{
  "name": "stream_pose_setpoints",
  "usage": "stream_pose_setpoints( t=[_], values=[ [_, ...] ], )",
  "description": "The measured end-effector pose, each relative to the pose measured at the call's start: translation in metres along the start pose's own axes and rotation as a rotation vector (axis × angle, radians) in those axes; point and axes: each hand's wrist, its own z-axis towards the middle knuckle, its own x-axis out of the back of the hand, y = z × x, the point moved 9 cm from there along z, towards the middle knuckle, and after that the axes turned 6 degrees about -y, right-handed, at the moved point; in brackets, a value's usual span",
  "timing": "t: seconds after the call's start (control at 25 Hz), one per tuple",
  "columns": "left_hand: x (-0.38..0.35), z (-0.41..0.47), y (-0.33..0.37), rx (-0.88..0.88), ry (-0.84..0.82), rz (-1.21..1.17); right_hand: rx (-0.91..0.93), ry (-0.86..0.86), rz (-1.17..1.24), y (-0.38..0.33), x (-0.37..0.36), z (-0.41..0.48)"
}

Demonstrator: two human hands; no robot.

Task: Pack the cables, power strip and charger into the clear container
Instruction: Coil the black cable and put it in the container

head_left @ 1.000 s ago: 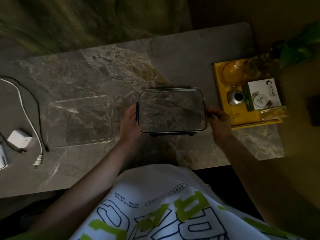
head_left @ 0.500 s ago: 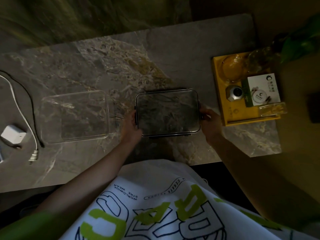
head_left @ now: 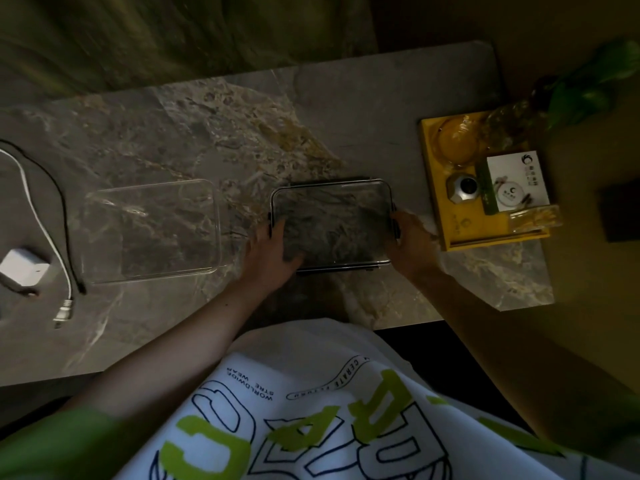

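A clear lid [head_left: 332,225] with dark latches is held flat just over the marbled bench [head_left: 346,116], gripped at both short ends. The left hand [head_left: 272,252] is closed on its near-left corner, its fingers [head_left: 294,263] curled under the near edge; the right hand [head_left: 412,244] is closed on the right edge. The clear container [head_left: 152,230] is seen open on the bench just left of the left hand. Farther left, well apart from both hands, a white charger [head_left: 24,271], a white cable [head_left: 41,230] and a black cable [head_left: 62,209] are laid. A yellow tray [head_left: 460,230] is set just beside the right hand.
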Motion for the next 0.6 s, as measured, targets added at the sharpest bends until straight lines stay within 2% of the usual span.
stream_pose_setpoints(
  t=[0.16,0.32,0.48,0.6],
  values=[
    [0.022,-0.011,0.006,-0.089,0.117,0.170,0.157,-0.055,-0.142,-0.039,-0.010,-0.009],
    [0.048,-0.030,-0.001,-0.117,0.230,0.188,0.236,-0.047,-0.243,-0.074,-0.023,-0.014],
    [0.078,-0.055,-0.035,-0.106,0.329,0.163,0.266,-0.070,-0.321,-0.119,-0.049,-0.017],
    [0.104,-0.073,-0.077,-0.102,0.391,0.177,0.301,-0.021,-0.363,-0.169,-0.074,-0.021]
  ],
)
